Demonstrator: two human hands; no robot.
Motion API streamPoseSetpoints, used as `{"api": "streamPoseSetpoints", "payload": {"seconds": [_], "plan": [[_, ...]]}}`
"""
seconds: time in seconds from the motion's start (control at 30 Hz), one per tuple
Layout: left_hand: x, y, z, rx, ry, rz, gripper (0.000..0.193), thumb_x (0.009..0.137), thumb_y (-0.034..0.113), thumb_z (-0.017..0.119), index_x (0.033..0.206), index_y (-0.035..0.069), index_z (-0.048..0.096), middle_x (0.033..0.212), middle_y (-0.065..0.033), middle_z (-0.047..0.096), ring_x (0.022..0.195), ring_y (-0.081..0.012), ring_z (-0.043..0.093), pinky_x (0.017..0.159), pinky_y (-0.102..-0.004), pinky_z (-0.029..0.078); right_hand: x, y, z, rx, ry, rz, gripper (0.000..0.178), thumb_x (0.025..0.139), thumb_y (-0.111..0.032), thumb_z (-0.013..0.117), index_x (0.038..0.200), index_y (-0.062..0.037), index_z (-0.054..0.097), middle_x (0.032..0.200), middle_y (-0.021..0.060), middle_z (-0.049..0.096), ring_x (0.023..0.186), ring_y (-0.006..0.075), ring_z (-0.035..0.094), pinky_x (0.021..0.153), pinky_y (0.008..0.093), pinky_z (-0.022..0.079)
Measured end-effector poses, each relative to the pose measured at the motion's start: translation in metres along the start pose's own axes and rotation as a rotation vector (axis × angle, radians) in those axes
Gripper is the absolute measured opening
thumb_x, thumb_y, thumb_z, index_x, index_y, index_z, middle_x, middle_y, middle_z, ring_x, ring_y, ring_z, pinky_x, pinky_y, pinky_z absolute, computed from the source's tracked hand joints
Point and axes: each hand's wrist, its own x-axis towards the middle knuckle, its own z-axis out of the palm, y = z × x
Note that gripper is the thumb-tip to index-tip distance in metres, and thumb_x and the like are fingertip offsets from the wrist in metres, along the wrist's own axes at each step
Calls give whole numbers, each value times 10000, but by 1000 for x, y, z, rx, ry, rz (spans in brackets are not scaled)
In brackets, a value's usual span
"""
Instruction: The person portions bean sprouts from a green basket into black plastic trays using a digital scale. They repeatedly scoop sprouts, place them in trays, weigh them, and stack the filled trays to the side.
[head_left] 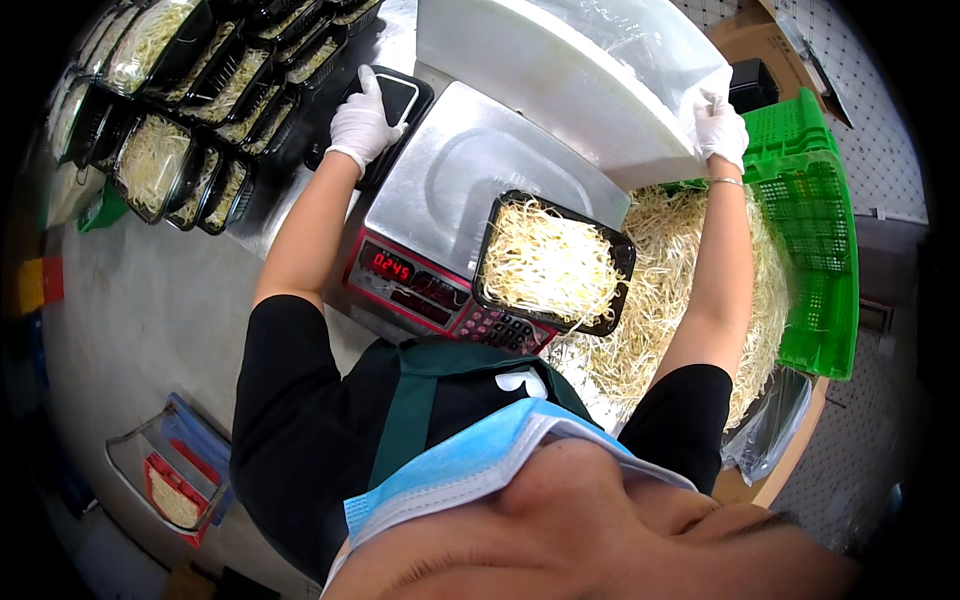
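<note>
My left hand (362, 126), in a white glove, rests on a shallow black tray-like piece (408, 112) with a pale line round its inside; its index finger is stretched and its thumb stands apart. To the right, my gloved right hand (720, 130) has its fingers closed on clear plastic film (655, 50) at the end of a long white panel (540, 85). Between my arms a black tray (622, 255) heaped with bean sprouts (548, 262) sits tilted on the front right corner of a scale (430, 170) with a metal plate and lit red digits.
Filled black sprout trays (155, 165) are stacked at the far left. A green crate (815, 240) with a heap of loose sprouts (680, 260) stands at the right, a cardboard box (765, 50) behind it. A wire-framed basket (170, 470) is at the lower left.
</note>
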Motion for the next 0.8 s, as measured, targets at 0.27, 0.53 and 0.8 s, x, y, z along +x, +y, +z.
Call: {"api": "streamPoseSetpoints", "payload": {"seconds": [0.27, 0.53, 0.8], "plan": [[-1, -8, 23, -234, 180, 68, 1118, 749, 505, 707, 1439, -43, 18, 1330, -326, 416, 1047, -437, 565, 899, -428, 473, -77, -40, -100, 1192, 614, -176, 202, 905, -31, 539, 1076, 32, 628, 983, 143, 679, 906, 199, 649, 875, 287, 513], [-190, 62, -59, -1603, 185, 609, 480, 935, 252, 564, 1347, 45, 429, 1229, -153, 548, 1062, -217, 558, 934, -322, 458, -301, -21, -114, 1314, 2, -376, 233, 897, -178, 608, 1113, -108, 661, 1034, 53, 690, 665, 56, 599, 603, 224, 515], [-212, 79, -44, -1105, -343, 875, 277, 899, 126, 553, 1164, 72, 615, 940, -92, 690, 839, -172, 670, 749, -286, 523, -362, -15, -76, 1292, -65, -91, 250, 815, -56, 680, 1048, 29, 656, 1103, 142, 659, 1014, 179, 612, 892, 306, 478]]}}
